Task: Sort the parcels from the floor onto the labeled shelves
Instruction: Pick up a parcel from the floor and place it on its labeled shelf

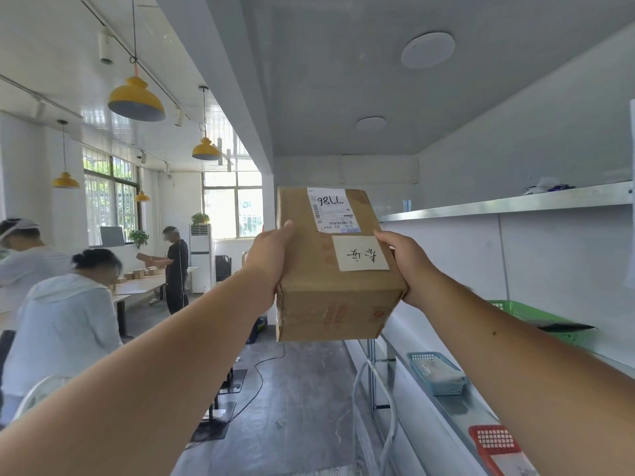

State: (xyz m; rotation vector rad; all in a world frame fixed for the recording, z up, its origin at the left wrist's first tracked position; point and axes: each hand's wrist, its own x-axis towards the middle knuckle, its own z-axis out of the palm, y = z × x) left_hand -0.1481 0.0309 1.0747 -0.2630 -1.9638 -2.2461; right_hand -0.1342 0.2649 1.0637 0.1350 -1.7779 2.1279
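L grip (271, 262) + R grip (407, 266) on box (309, 266) sides, full reach.

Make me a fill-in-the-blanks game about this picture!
The left hand and right hand both hold a cardboard ____.
The hanging lamps are ____.
On the lower shelf, beyond the red basket, sits a ____ basket.
Missing words: box, yellow, blue.
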